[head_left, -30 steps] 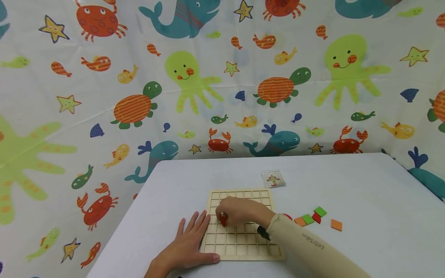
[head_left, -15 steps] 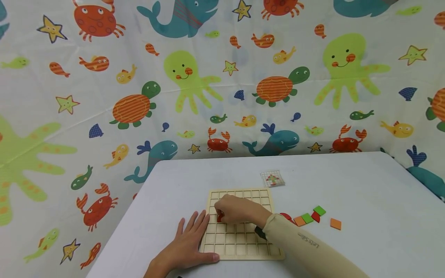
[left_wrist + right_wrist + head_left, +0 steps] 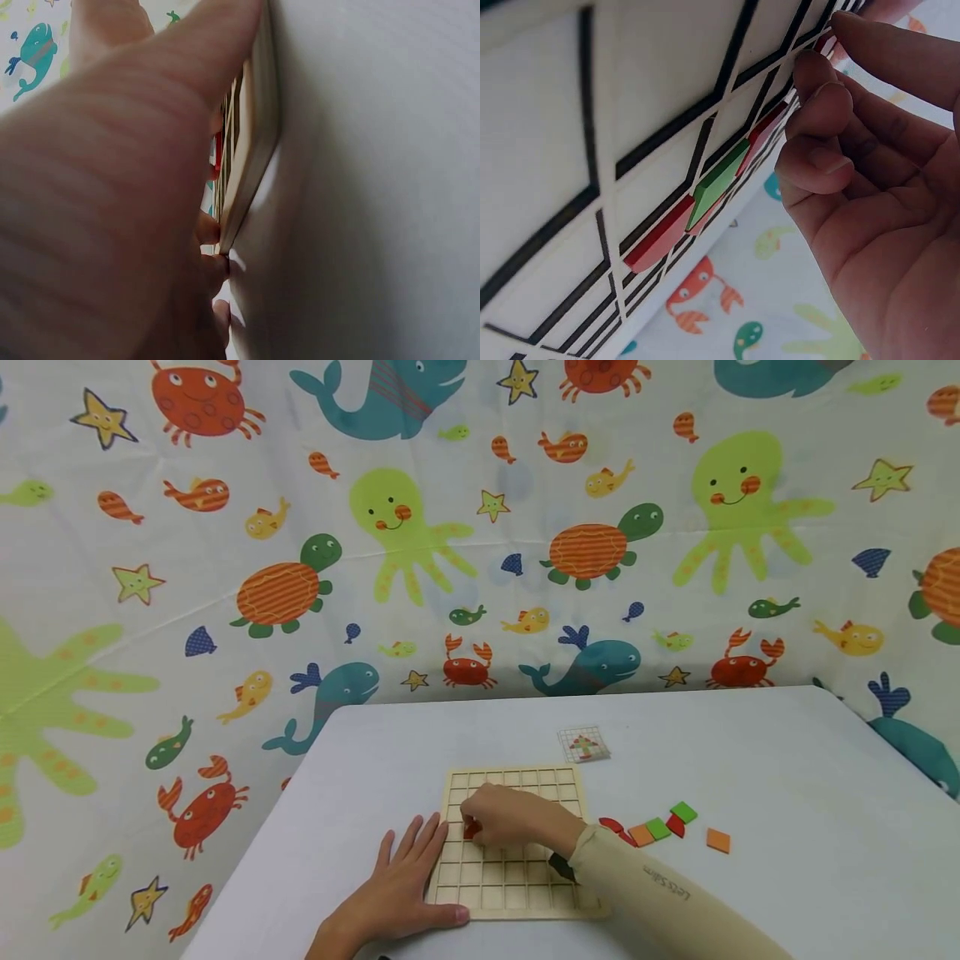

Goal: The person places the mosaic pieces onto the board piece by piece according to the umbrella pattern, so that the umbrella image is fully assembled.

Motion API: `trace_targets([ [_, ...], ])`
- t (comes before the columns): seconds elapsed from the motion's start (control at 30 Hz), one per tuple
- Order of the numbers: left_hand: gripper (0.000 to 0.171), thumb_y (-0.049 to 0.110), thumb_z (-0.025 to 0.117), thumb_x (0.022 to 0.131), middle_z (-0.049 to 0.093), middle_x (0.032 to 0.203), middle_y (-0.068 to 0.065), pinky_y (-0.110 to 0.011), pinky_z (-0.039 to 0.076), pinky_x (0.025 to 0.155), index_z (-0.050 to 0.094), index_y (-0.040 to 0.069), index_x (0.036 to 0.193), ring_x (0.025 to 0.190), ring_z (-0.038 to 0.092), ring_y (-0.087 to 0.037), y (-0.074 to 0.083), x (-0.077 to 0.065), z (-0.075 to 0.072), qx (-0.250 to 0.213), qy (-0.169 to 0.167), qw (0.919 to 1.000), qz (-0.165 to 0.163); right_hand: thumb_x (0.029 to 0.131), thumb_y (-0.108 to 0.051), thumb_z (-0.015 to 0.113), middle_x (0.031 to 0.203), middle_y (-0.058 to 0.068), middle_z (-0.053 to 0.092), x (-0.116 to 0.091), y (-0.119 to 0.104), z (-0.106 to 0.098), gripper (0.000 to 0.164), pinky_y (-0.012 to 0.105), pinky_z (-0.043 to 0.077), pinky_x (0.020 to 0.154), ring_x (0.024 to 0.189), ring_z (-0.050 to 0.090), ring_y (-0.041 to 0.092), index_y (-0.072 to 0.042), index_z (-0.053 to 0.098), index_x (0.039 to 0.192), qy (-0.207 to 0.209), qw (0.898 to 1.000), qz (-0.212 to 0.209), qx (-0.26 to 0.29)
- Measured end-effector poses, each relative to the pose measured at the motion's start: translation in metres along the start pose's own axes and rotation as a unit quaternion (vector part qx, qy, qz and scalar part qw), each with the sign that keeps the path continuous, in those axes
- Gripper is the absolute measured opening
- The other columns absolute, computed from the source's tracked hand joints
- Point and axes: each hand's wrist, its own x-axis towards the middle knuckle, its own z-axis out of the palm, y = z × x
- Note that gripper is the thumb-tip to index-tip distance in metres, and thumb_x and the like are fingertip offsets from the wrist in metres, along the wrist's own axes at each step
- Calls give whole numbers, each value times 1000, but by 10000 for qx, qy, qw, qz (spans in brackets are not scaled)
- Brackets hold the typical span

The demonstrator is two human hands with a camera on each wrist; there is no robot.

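A wooden grid board (image 3: 517, 910) lies on the white table. My left hand (image 3: 401, 893) rests flat at its left edge with fingers spread, the thumb along the near edge. Over the board's left side, my right hand (image 3: 506, 814) has curled fingers and pinches a small red tile (image 3: 471, 831) at a cell of the grid. In the right wrist view, that hand (image 3: 885, 150) partly hides the red tile (image 3: 826, 43). Nearer that camera, a green tile (image 3: 720, 176) and red tiles with a curved side (image 3: 660, 236) sit in the grid. From above, the hand and forearm cover these.
Right of the board lie loose red pieces (image 3: 611, 823), orange squares (image 3: 717, 840) and green squares (image 3: 683, 812). A pattern card (image 3: 583, 744) showing a small coloured figure lies beyond the board. A sea-animal cloth (image 3: 465, 560) hangs behind the table.
My right hand has shifted slightly left, and the red tile has gone from hanging below the fingertips to sitting lower in a left-hand cell. My left hand stays at the board's edge.
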Motion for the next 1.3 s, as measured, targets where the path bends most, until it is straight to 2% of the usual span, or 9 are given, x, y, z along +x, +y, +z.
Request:
trace_targets([
  [0.13,127,75,78,79,12,179,-13,-71,-12,121,24,7,171,164,0,-40,-1,0,0,-27,20,10000,-35,96,-4,77,95,-4,72,-7,1,-4,20,21,54,79,81,59,5,-5,76,116,89,9998,-66,187],
  [0.23,127,77,78,79,13,178,-14,-71,-10,121,25,6,171,164,1,-40,-2,0,0,38,55,10000,-14,96,-2,75,96,-1,72,-16,3,-12,26,23,55,81,82,60,6,-3,75,122,225,9990,-132,373],
  [0.33,128,80,76,78,14,179,-13,-71,-9,122,25,7,171,164,2,-39,-3,-1,1,133,94,9998,-62,98,-6,76,102,2,73,-26,7,-20,30,27,56,86,87,62,8,-2,73,127,364,9980,-59,506],
  [0.5,128,81,76,78,16,178,-14,-72,-8,122,27,6,170,163,3,-40,-4,-2,2,186,153,9996,-132,99,-18,79,127,7,71,-48,18,-30,43,37,57,99,112,67,18,-6,68,139,568,9958,260,672],
  [0.7,130,84,74,76,16,178,-14,-72,-10,121,27,8,170,163,2,-40,-4,-2,4,190,170,9994,-217,99,-29,80,150,7,59,-76,31,-38,57,50,50,110,139,55,28,-11,61,150,778,9921,532,830],
  [1.0,130,83,74,76,15,178,-13,-71,-9,122,26,8,171,164,3,-39,-1,0,6,184,134,9995,-237,102,-40,75,161,15,49,-124,52,-48,63,63,40,116,150,42,39,-10,56,154,1053,9838,987,1065],
  [1.3,129,81,76,77,14,178,-14,-70,-9,122,26,7,170,164,3,-39,3,4,4,157,74,9997,-176,102,-41,76,158,18,51,-177,80,-63,62,67,42,112,147,43,46,-10,57,153,1405,9727,1514,1061],
])
